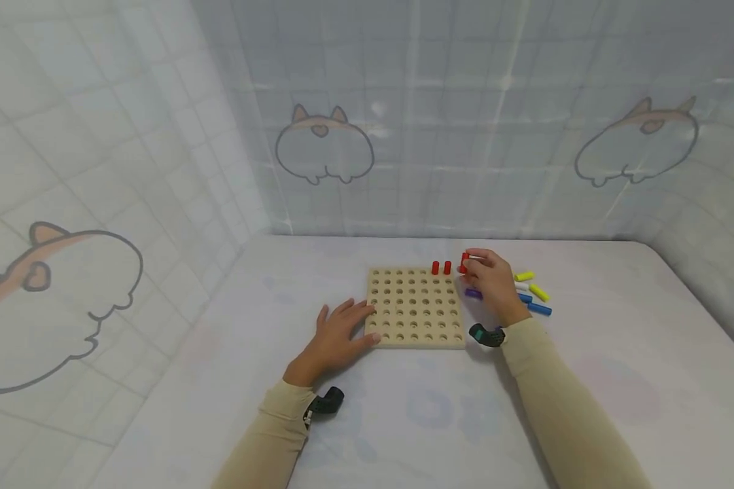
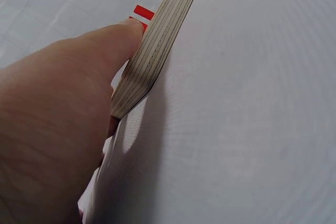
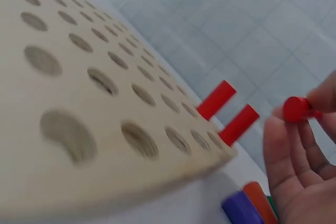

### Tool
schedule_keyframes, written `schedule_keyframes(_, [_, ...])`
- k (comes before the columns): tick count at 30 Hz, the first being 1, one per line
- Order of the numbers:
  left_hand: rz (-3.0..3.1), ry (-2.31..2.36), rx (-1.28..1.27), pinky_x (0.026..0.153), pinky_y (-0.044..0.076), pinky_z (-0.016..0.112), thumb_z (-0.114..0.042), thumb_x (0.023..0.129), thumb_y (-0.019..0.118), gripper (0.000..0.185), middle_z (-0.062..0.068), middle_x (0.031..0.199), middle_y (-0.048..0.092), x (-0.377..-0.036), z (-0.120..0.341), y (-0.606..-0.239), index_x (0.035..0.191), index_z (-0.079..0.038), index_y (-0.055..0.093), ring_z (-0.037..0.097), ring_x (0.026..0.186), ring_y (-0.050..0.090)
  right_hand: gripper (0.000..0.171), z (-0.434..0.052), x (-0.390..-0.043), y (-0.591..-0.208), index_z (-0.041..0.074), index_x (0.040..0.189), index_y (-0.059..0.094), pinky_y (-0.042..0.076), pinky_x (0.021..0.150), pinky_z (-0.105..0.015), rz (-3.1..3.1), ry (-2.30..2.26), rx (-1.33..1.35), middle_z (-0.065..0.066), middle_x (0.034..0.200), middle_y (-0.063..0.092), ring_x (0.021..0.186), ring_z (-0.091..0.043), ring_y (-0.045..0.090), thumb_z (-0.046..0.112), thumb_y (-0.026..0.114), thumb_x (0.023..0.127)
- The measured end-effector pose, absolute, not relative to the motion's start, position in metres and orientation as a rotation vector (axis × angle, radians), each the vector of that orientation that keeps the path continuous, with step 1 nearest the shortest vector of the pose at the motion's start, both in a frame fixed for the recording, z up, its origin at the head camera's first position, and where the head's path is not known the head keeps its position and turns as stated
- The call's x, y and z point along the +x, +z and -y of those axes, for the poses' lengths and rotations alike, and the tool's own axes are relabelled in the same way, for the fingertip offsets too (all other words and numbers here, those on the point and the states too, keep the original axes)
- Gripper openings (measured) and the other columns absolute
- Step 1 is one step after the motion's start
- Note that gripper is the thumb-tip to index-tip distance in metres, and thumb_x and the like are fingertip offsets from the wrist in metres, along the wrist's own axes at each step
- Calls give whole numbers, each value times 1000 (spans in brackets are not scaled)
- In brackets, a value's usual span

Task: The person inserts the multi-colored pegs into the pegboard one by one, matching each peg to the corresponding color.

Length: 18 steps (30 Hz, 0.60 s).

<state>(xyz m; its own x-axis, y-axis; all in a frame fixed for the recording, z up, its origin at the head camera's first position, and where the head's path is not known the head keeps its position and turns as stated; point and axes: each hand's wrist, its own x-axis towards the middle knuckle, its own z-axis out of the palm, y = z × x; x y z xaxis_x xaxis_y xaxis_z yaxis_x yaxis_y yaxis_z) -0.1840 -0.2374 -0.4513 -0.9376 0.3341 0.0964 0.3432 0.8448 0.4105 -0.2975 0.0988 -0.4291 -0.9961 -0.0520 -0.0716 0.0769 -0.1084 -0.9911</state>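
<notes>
A square wooden pegboard (image 1: 412, 305) with rows of round holes lies flat on the table. Two red pegs (image 3: 240, 124) stand upright in holes at its far right corner. Just right of that corner, my right hand (image 1: 492, 282) pinches a red peg (image 3: 295, 109) between thumb and fingers, above the table. Another bit of red shows behind that peg; whether it is a second peg I cannot tell. My left hand (image 1: 339, 336) rests at the board's left edge, fingers spread, with the thumb on its near left corner.
Loose pegs lie right of the board, partly behind my right hand: a purple peg (image 1: 474, 293), yellow pegs (image 1: 539, 293), blue pegs (image 1: 539, 309) and a white peg (image 1: 522, 286). An orange peg (image 3: 259, 201) lies beside the purple one. Tiled-pattern walls (image 1: 452, 122) surround the table.
</notes>
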Motion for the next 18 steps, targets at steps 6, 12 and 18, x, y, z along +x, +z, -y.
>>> schedule_keyframes(6, [2991, -658, -563, 115, -1, 66, -62, 97, 51, 68, -2, 159, 38, -183, 236, -449, 153, -24, 44, 24, 150, 21, 40, -84, -305, -432, 1, 135, 54, 56, 88, -33, -1913, -2493, 32, -11, 118, 60, 102, -20, 66, 14, 66, 99])
schedule_keyframes(12, [2988, -662, -556, 115, -2, 65, -63, 96, 51, 69, -1, 158, 39, -185, 235, -451, 152, -24, 45, 25, 150, 21, 34, -70, -306, -428, 0, 127, 59, 57, 84, -29, -2120, -2488, -80, -8, 109, 63, 96, -19, 67, 10, 68, 96])
schedule_keyframes(18, [2985, -660, -540, 116, -2, 64, -63, 96, 51, 69, -3, 158, 39, -186, 236, -453, 153, -25, 45, 23, 150, 21, 36, -62, -314, -422, -2, 131, 58, 55, 88, -28, -2291, -2365, -347, -19, 117, 64, 103, -25, 66, 11, 65, 98])
